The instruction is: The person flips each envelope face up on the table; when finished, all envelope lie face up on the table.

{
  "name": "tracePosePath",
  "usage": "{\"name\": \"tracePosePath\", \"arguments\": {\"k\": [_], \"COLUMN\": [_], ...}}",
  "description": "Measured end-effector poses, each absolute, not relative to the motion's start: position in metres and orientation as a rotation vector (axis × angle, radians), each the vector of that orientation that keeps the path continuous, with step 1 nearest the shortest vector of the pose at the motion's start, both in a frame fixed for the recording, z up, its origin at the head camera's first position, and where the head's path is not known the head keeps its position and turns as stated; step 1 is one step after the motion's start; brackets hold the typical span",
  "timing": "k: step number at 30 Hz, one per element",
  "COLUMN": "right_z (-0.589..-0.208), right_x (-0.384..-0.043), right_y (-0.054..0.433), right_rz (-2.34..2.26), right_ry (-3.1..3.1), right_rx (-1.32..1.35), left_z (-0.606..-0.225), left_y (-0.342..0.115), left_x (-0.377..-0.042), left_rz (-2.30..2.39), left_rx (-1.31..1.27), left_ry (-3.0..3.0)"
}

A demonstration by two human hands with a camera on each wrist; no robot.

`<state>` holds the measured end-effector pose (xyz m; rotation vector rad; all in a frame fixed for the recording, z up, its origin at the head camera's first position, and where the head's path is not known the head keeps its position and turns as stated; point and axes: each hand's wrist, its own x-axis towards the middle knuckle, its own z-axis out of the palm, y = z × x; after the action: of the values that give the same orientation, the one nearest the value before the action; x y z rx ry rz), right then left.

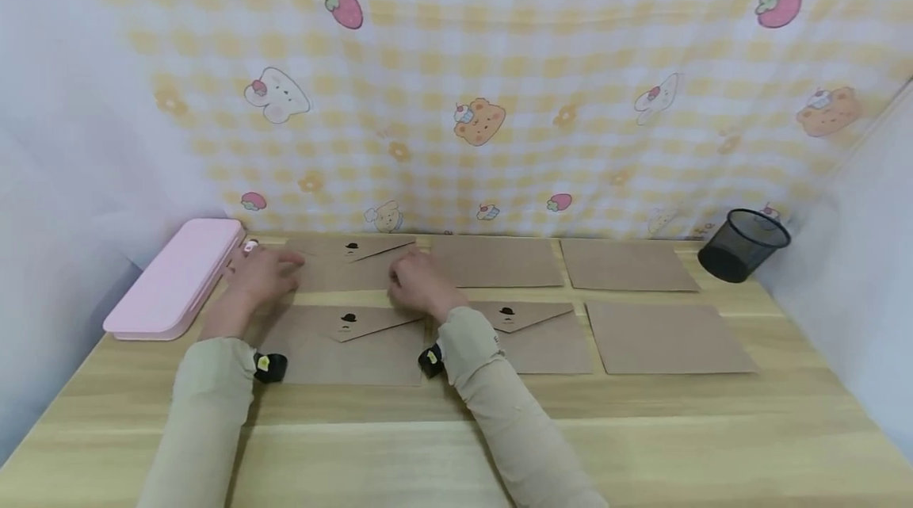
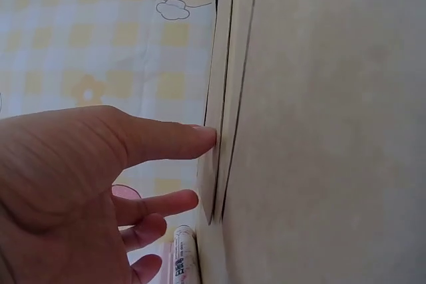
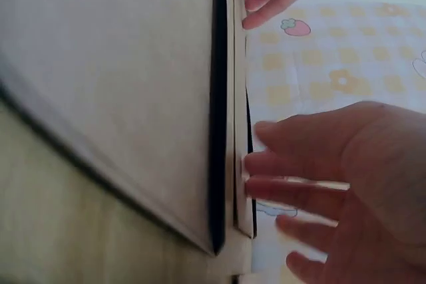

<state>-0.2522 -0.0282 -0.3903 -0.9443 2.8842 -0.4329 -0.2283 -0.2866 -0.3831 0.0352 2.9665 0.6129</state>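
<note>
In the head view, a brown paper envelope [image 1: 335,272] with a slanted flap and a small hat print lies at the back left, between both hands. My left hand [image 1: 260,274] is at its left end, the thumb [image 2: 193,142] touching the paper and the other fingers loosely spread. My right hand [image 1: 422,282] is at the right end, its fingertips [image 3: 256,164] right at the envelope's edge. Just in front lies a second flapped envelope [image 1: 349,361], which looms large in the left wrist view.
Several more brown envelopes, among them a flapped one [image 1: 545,353] and a plain one [image 1: 674,338], lie in two rows. A pink case [image 1: 178,278] stands at left, with a white printed tube [image 2: 186,257] near the left hand. A black mesh cup [image 1: 742,246] stands back right.
</note>
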Motion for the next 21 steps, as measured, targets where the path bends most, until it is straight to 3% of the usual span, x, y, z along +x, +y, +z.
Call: {"name": "tracePosePath", "arguments": {"k": [7,14,17,21], "right_z": [-0.351,-0.325,-0.326,-0.339], "right_x": [-0.24,-0.211,-0.202,-0.199], "right_y": [0.022,0.13,0.17,0.203], "right_rz": [-0.916,-1.066,-1.028,-0.922], "right_ry": [2.781,2.753,2.769,2.8], "right_rx": [-0.802,-0.659,-0.633,-0.596], "left_z": [-0.362,-0.279,-0.244,-0.238], "left_y": [-0.286,-0.247,-0.223,-0.208], "left_x": [-0.212,-0.155,-0.112,-0.065], "left_rz": [0.802,0.955,1.111,1.555], "left_rx": [0.351,0.496,0.793,1.481], "left_ry": [3.147,3.216,3.363,3.293]}}
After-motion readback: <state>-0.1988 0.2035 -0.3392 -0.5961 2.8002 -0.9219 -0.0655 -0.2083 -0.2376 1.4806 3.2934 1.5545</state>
